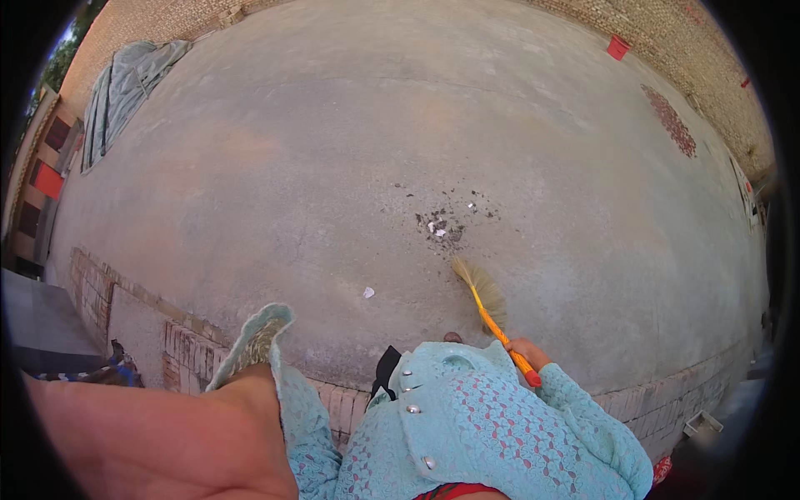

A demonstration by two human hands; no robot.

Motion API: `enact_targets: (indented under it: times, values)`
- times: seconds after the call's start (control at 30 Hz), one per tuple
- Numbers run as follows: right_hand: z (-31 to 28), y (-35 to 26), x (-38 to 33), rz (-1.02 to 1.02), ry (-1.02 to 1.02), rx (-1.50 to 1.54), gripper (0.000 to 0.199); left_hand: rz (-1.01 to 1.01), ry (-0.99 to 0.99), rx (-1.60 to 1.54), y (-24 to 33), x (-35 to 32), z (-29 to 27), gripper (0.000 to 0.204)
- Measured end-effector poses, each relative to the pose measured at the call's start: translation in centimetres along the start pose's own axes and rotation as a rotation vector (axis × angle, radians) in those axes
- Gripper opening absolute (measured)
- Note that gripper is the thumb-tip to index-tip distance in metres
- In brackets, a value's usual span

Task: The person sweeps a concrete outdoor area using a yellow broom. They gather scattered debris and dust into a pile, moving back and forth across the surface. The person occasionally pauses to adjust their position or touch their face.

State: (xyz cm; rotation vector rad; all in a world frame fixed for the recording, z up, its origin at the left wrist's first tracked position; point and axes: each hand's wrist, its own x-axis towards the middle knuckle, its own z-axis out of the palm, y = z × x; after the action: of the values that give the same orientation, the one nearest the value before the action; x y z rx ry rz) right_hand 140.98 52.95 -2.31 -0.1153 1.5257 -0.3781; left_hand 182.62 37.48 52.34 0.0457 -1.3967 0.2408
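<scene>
My right hand (530,353) is closed round the orange handle of a broom (485,302). The broom slants away from me, its straw-coloured bristles on the concrete just short of a small heap of dirt (448,235) with white scraps in it. A lone white scrap (369,292) lies nearer to me, left of the heap. My left hand (175,433) is raised very close to the camera at the lower left; its fingers do not show. Both arms have light-blue lace sleeves.
A wide concrete floor (275,192) spreads ahead, with brick edging (196,354) near me. A grey-green tarp (129,87) lies at the far left. Along the far right wall (696,50) are a red container (617,47) and a patch of small reddish things (669,121).
</scene>
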Motion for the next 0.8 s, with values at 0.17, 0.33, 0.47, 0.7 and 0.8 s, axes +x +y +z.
enact_targets:
  times: [0.17,0.33,0.47,0.7,0.8]
  values:
    - [1.7,-2.9,-1.7,0.039,0.057,-0.142,0.022,0.055,0.124,0.096,0.9,-0.6,-1.5,0.048]
    - [-1.4,0.3,4.8,0.133,-0.036,-0.111,0.018,0.082,0.102,0.166,0.9,-1.4,-0.8,0.046]
    - [-0.8,0.0,3.7,0.037,-0.048,-0.139,0.018,0.130,0.143,0.236,1.0,-1.0,-0.8,0.044]
    - [2.5,-2.6,-0.5,0.073,0.037,-0.150,0.010,0.143,0.338,0.518,0.3,-1.9,0.7,0.041]
    - [3.3,-3.4,-1.2,0.071,-0.007,-0.071,0.010,-0.161,0.171,0.320,1.7,-4.3,1.0,0.034]
